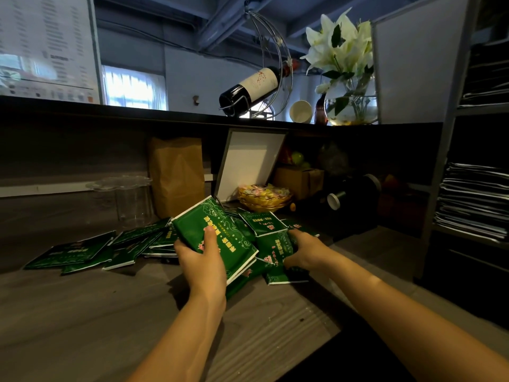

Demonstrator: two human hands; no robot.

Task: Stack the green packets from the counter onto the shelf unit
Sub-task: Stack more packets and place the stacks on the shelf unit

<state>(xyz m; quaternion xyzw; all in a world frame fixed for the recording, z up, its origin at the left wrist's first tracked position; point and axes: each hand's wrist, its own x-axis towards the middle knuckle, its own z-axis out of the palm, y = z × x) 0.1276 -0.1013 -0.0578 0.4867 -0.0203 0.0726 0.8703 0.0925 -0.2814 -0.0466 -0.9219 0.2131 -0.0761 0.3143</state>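
Packets (pixel 80 250), green with pale lettering, lie strewn flat and overlapping on the tabletop (pixel 82 312), the spread running from about 9 o'clock in to the centre, where both hands work. The left hand (pixel 201 260) holds a bundle (pixel 220 230) of several of them lifted and tilted, its grip closed with the thumb across the printed face and the fingers underneath; the bundle's long axis runs from about 11 o'clock to 5 o'clock. Just at its 3 o'clock side, the right hand (pixel 305 252) rests on the heap, its grip curled over the right edge of a loose packet (pixel 271 248) that lies roughly 12 to 6 o'clock and touches the bundle's lower corner. The shelf unit (pixel 444 172) stands well apart at 2 to 3 o'clock, beyond the tabletop's end, its tiers already carrying dark stacks. The right hand is the nearer to it, so the carry would likely swing that way, with the bundle turned flat before it goes in. Behind the heap at 12 o'clock sit a brown paper bag (pixel 177 175) and a basket of sweets (pixel 263 198).
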